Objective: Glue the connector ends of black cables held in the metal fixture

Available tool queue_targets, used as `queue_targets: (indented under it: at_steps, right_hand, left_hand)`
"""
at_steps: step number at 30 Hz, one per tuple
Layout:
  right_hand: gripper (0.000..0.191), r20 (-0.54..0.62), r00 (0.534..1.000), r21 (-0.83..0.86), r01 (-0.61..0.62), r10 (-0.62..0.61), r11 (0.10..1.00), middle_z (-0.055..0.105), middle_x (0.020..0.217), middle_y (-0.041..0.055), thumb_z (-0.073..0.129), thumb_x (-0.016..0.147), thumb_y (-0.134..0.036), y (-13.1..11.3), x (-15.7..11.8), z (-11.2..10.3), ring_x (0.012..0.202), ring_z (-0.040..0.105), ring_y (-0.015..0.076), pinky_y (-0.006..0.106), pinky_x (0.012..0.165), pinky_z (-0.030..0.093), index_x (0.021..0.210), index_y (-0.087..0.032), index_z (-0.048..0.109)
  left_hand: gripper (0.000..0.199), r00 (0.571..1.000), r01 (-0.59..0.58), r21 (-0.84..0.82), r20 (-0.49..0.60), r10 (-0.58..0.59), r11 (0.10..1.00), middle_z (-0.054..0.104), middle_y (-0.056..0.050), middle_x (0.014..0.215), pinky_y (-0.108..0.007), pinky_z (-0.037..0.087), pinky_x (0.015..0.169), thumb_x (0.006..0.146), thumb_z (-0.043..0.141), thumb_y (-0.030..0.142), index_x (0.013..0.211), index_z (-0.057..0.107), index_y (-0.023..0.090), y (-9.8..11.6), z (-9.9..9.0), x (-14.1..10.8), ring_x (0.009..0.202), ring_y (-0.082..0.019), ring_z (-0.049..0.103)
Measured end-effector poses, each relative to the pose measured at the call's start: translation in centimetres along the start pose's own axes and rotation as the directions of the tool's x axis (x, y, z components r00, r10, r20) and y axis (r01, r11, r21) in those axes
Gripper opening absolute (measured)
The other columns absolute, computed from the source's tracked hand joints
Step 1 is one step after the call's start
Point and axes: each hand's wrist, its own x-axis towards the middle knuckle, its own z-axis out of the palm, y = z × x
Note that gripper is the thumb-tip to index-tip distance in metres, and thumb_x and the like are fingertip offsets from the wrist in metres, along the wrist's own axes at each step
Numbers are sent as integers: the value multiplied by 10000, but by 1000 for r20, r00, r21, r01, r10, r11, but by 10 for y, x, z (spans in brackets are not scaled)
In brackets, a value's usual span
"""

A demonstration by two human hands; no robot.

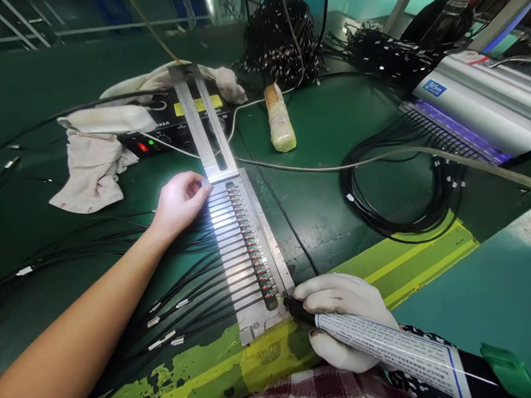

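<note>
A flat metal fixture (pixel 232 248) lies on the green bench, with a row of black cables clamped side by side across it. Their small coppery ends (pixel 252 241) line a narrow slot. Its slotted metal cover (pixel 201 119) is swung back at the far end. My bare left hand (pixel 181 203) pinches the fixture's upper left edge, beside the first cables. In a white glove, my right hand (pixel 346 307) is closed around a black glue syringe (pixel 380 341) with a printed white label. The syringe's tip is at the near end of the slot, by the last cable ends.
A black controller box (pixel 168 139) with white cloths (pixel 92 166) stands behind the fixture. A taped block (pixel 280 118) is farther right. Coiled black cables (pixel 359 212) lead into a silver 365nm lamp (pixel 487 104). A cable bundle (pixel 281 38) sits at the back.
</note>
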Motion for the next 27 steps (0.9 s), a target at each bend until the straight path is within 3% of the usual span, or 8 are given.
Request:
queue_targets:
  at_steps: [11, 14, 16, 19, 22, 25, 27]
  right_hand:
    - [240, 5, 998, 52, -58, 58, 997, 729, 913, 45, 625, 676, -160, 1, -4, 5, 831, 720, 188, 283, 759, 587, 906, -224, 616]
    - [260, -52, 990, 203, -118, 131, 972, 721, 928, 41, 635, 671, -126, 0, -9, 7, 860, 707, 207, 318, 791, 580, 908, -231, 634]
    - [276, -109, 959, 355, -209, 263, 911, 712, 957, 33, 629, 689, -82, 2, -11, 7, 916, 691, 211, 339, 855, 560, 915, -240, 643]
    - [168, -186, 867, 635, -253, 462, 730, 701, 982, 37, 646, 798, -149, 15, 0, 0, 890, 682, 201, 331, 812, 561, 937, -244, 649]
    - [163, -198, 810, 842, -148, 552, 519, 695, 987, 60, 649, 889, -356, 37, 30, -19, 673, 643, 155, 279, 606, 538, 989, -227, 655]
    - [258, -273, 756, 910, 2, 595, 415, 693, 957, 56, 697, 850, -440, 61, 64, -41, 610, 589, 134, 259, 558, 500, 977, -217, 670]
    - [273, -318, 713, 921, 76, 625, 382, 690, 919, 50, 717, 825, -455, 77, 78, -51, 625, 576, 137, 250, 558, 490, 947, -213, 684]
  left_hand:
    - [332, 999, -34, 45, 2, 34, 998, 547, -2, 713, -259, 405, 603, 811, 499, 465, 899, 617, 168, -5, 3, 1, 646, -154, 503]
    - [361, 999, -36, 76, 21, 34, 996, 566, -3, 702, -265, 419, 597, 821, 472, 483, 914, 615, 165, -6, -1, 2, 635, -160, 525]
    - [368, 998, -51, 107, 47, 46, 993, 587, -5, 693, -271, 431, 586, 825, 464, 495, 908, 616, 170, 0, -11, 2, 623, -167, 548]
    - [351, 995, -98, 190, 36, 93, 977, 608, -22, 709, -309, 447, 628, 836, 474, 490, 916, 614, 179, 24, -30, -3, 665, -203, 574]
    - [335, 981, -190, 261, 19, 192, 946, 640, -68, 841, -367, 447, 788, 889, 432, 456, 945, 616, 183, 66, -32, -4, 833, -244, 591]
    - [322, 957, -287, 270, 113, 266, 919, 665, -78, 977, -349, 436, 884, 918, 429, 434, 1032, 621, 203, 116, -3, 15, 965, -237, 601]
    - [434, 964, -262, 300, 122, 235, 918, 657, -132, 1077, -400, 428, 916, 903, 473, 484, 1202, 566, 183, 145, 28, 41, 1060, -292, 586]
